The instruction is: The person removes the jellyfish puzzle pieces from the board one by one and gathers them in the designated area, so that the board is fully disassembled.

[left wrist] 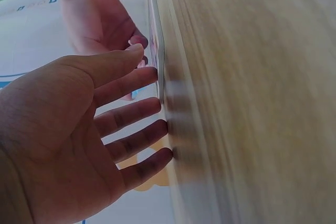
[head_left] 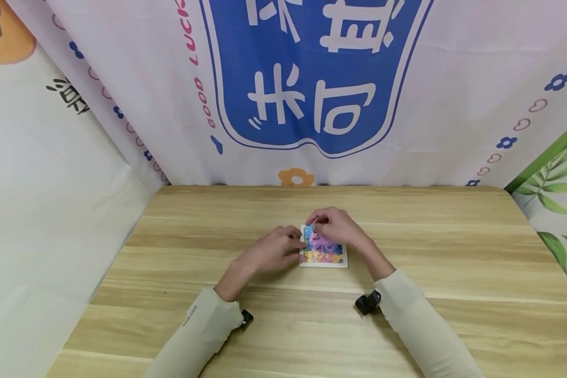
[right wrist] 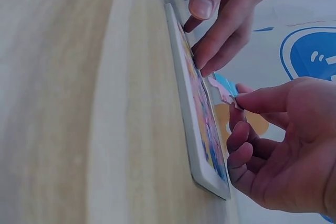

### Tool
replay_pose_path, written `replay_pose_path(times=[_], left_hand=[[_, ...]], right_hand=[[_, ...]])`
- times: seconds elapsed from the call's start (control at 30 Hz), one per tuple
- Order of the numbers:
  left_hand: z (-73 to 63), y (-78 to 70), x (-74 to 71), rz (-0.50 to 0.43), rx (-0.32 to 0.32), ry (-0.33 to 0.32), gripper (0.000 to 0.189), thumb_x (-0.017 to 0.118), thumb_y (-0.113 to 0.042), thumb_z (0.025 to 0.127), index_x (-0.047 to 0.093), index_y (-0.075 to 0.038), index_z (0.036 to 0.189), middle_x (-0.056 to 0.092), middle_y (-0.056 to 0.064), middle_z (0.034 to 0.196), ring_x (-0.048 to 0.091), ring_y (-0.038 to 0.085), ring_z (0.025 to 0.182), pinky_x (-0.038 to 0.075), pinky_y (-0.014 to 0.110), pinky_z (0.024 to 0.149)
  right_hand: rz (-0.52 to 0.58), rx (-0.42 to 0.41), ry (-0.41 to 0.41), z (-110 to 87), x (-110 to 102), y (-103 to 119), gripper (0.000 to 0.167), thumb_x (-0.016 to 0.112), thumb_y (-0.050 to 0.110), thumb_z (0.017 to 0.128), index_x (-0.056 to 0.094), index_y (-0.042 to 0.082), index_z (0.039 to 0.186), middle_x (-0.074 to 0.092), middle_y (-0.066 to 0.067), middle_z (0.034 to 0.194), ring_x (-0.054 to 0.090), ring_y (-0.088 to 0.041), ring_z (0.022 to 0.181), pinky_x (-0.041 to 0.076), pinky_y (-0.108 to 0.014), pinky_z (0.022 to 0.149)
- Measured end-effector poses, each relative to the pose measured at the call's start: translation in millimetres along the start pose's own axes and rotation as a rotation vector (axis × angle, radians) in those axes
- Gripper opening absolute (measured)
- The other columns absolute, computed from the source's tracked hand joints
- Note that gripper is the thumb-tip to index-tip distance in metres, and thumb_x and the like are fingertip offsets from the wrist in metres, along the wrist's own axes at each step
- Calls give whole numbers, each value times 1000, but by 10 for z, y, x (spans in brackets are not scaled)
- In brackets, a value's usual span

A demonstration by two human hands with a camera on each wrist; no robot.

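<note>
A small jigsaw puzzle (head_left: 323, 257) in a white frame lies flat on the table, with a pink and purple figure over blue and yellow. My right hand (head_left: 338, 228) is above its upper part. In the right wrist view, thumb and fingertips pinch a small pink and blue puzzle piece (right wrist: 224, 91), tilted up over the board. My left hand (head_left: 275, 250) is at the board's left side. Seen from the left wrist, its fingers (left wrist: 128, 118) are spread and nearly straight, with tips at the board's edge and the tabletop. My right hand partly covers the picture.
The wood-grain table (head_left: 193, 220) extends around the puzzle on all sides. Behind it hangs a printed cloth (head_left: 170, 131) with a large blue panel, meeting the table's back edge. A black wrist camera (head_left: 368, 302) sits on the right sleeve, close above the table.
</note>
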State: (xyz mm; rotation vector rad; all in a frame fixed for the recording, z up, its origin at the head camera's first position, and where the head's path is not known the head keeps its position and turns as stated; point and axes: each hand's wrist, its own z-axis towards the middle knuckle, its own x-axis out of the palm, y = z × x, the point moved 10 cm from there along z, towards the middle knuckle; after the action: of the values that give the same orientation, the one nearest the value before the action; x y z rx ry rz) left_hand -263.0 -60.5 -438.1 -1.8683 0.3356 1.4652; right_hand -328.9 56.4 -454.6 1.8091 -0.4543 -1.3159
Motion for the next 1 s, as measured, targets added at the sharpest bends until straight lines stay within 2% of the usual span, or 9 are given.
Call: replay_pose_path(times=[0.33, 0.67, 1.0], left_hand=[[-16, -13, 14, 21, 15, 4, 39, 72, -33, 105, 75, -10, 136, 62, 17, 149, 60, 35, 136, 50, 50, 119], [-31, 9, 21, 9, -20, 13, 40, 72, -31, 105, 73, -10, 139, 60, 16, 152, 59, 34, 139, 49, 50, 119], [-28, 27, 20, 7, -51, 15, 39, 71, -30, 106, 72, -12, 141, 59, 14, 155, 57, 33, 140, 50, 50, 118]], right_hand=[[166, 90, 20, -60, -33, -122, 24, 61, 10, 102, 79, 10, 118, 71, -11, 108, 59, -23, 96, 47, -31, 82], [148, 87, 32, -106, -87, -203, 23, 62, 12, 103, 79, 9, 117, 73, -9, 112, 60, -22, 100, 47, -32, 87], [142, 54, 51, -186, -177, -307, 22, 61, 12, 106, 78, 8, 120, 70, -9, 108, 56, -22, 98, 47, -33, 85]])
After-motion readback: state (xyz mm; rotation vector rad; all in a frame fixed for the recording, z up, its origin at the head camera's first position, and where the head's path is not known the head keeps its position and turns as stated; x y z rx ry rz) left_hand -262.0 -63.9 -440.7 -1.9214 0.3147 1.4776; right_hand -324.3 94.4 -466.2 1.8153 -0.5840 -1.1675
